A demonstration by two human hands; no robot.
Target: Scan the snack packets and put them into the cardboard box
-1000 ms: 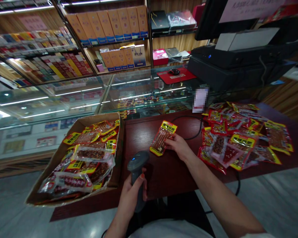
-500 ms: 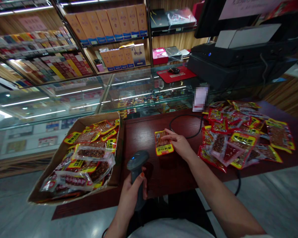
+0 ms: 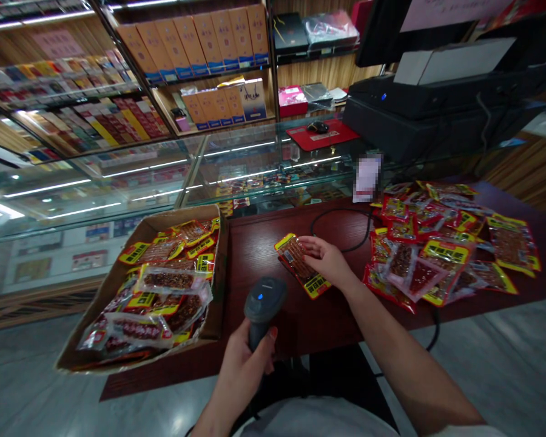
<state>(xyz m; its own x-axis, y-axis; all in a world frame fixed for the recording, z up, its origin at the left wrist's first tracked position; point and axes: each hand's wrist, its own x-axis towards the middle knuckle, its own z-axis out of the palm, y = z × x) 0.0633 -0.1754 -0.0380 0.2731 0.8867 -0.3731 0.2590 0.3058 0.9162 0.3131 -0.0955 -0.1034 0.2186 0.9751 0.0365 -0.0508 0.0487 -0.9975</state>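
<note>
My left hand (image 3: 248, 367) is wrapped round the handle of a dark grey barcode scanner (image 3: 264, 298), which shows a small blue light. My right hand (image 3: 325, 262) grips the right edge of a yellow and red snack packet (image 3: 303, 265) just above the dark red table (image 3: 250, 243). The packet lies at a slant, with its clear window and a small label facing up. To the left, a cardboard box (image 3: 222, 273) holds several similar packets. On the right of the table is a loose pile of snack packets (image 3: 446, 255).
Behind the table runs a glass display counter (image 3: 164, 173) with a red mouse pad (image 3: 341, 135) on it. A black register with a monitor (image 3: 391, 115) stands at the back right. A black cable (image 3: 368, 227) loops across the table. Shelves of boxes (image 3: 200, 45) line the wall.
The packet in my right hand has turned from nearly straight to a slant. The scanner in my left hand has moved slightly right, its head now tipped towards the packet.
</note>
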